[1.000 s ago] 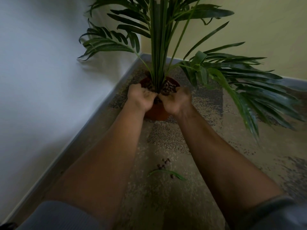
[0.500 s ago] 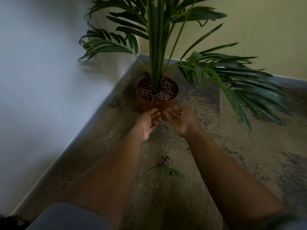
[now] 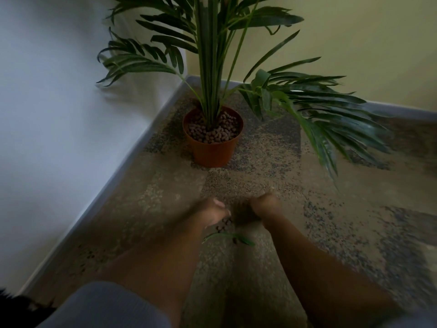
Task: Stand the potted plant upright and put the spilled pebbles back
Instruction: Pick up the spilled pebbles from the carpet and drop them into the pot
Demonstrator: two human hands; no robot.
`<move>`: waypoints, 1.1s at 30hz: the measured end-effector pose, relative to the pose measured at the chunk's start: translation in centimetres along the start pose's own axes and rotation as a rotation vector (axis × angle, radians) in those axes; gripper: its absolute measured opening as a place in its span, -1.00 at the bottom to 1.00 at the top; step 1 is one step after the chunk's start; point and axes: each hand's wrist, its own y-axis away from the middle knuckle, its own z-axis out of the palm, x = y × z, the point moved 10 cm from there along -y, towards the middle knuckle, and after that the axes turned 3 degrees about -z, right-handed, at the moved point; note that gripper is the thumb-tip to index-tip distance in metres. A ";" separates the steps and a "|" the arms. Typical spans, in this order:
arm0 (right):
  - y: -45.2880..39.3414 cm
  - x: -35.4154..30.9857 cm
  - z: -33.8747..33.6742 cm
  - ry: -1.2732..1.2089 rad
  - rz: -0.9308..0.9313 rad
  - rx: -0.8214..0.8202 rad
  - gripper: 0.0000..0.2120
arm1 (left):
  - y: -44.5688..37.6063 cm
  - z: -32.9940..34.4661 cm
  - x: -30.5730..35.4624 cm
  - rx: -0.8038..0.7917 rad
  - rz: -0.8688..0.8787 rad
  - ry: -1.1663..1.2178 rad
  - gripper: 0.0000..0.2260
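Already the plant pot (image 3: 212,140) stands up, full — my blurry left hand (image 3: 212,213) and right hand (image 3: 264,208), grip unclear, reach the few pebbles (image 3: 223,227) in front of it.

Both hands (image 3: 238,210) over spilled pebbles (image 3: 224,226)

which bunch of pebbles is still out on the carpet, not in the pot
The small cluster of brown clay pebbles lying between the left hand and right hand; the large heap of pebbles fills the upright orange plastic pot.

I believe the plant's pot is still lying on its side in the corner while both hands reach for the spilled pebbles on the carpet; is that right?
Not quite: the head view shows the pot standing upright in the corner. The rest holds: both hands, left and right, are down by the spilled pebbles on the carpet.
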 end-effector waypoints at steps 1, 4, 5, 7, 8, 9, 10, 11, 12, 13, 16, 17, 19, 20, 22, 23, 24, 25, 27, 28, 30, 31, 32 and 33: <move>0.1 0.6 -0.3 0.033 0.007 0.018 -0.78 | 0.0 0.4 -0.1 -0.005 0.011 -0.039 -0.62; 0.5 2.3 -1.2 0.059 0.053 0.071 -0.72 | 0.3 0.6 -0.3 0.028 0.039 -0.123 -0.56; 0.7 3.0 -1.6 0.091 0.085 0.092 -0.67 | 0.5 0.5 -0.2 0.041 0.044 -0.145 -0.57; 1.7 4.3 -2.7 0.287 0.165 0.157 -0.56 | 0.9 0.6 -0.1 0.057 0.064 -0.191 -0.55; 2.2 4.8 -3.3 0.378 0.196 0.191 -0.53 | 1.0 0.6 0.0 0.067 0.080 -0.208 -0.54; 2.7 5.3 -3.7 0.413 0.214 0.220 -0.52 | 1.2 0.7 0.1 0.082 0.097 -0.213 -0.54; 2.9 5.8 -3.7 0.400 0.216 0.239 -0.52 | 1.3 0.7 0.2 0.095 0.108 -0.206 -0.56; 3.2 6.0 -3.7 0.369 0.201 0.261 -0.53 | 1.5 0.7 0.2 0.102 0.114 -0.192 -0.58; 3.3 6.2 -3.5 0.339 0.174 0.280 -0.54 | 1.6 0.8 0.1 0.101 0.117 -0.174 -0.59; 3.3 6.2 -3.3 0.314 0.144 0.298 -0.56 | 1.7 0.9 0.1 0.095 0.121 -0.157 -0.61; 2.9 6.5 -1.9 0.155 0.075 0.261 -0.61 | 1.9 1.0 0.2 0.076 0.127 -0.122 -0.64; 2.7 6.4 -1.4 0.079 0.057 0.243 -0.62 | 2.0 1.1 0.1 0.066 0.125 -0.112 -0.65; 1.9 6.3 -0.6 -0.010 0.009 0.210 -0.65 | 2.0 1.3 0.0 0.049 0.115 -0.096 -0.67; 1.7 6.0 -0.2 -0.007 -0.027 0.184 -0.67 | 1.9 1.3 0.0 0.045 0.109 -0.093 -0.68; 1.1 5.2 0.2 -0.014 -0.082 0.149 -0.71 | 1.8 1.3 -0.1 0.044 0.109 -0.092 -0.71; 0.9 4.7 0.4 -0.009 -0.102 0.131 -0.72 | 1.8 1.2 -0.1 0.046 0.112 -0.093 -0.73; 0.7 4.1 0.3 0.020 -0.129 0.130 -0.71 | 1.7 1.2 -0.1 0.050 0.113 -0.094 -0.75; 0.4 3.5 0.3 0.057 -0.154 0.130 -0.70 | 1.6 1.1 -0.1 0.056 0.112 -0.092 -0.77; -0.2 2.4 0.3 0.091 -0.200 0.133 -0.65 | 1.7 0.9 -0.1 0.080 0.109 -0.085 -0.83; -0.5 1.9 0.4 0.114 -0.217 0.121 -0.63 | 1.7 0.7 0.1 0.093 0.111 -0.084 -0.86; -1.1 1.0 0.9 0.185 -0.261 0.091 -0.63 | 1.8 0.5 0.2 0.106 0.114 -0.075 -0.87; -1.4 0.7 1.1 0.212 -0.269 0.078 -0.65 | 1.9 0.4 0.3 0.108 0.110 -0.069 -0.87; -1.6 0.7 1.3 0.232 -0.262 0.058 -0.67 | 1.9 0.4 0.3 0.110 0.108 -0.068 -0.87; -1.7 0.6 1.5 0.267 -0.274 0.048 -0.70 | 2.0 0.3 0.3 0.112 0.108 -0.071 -0.87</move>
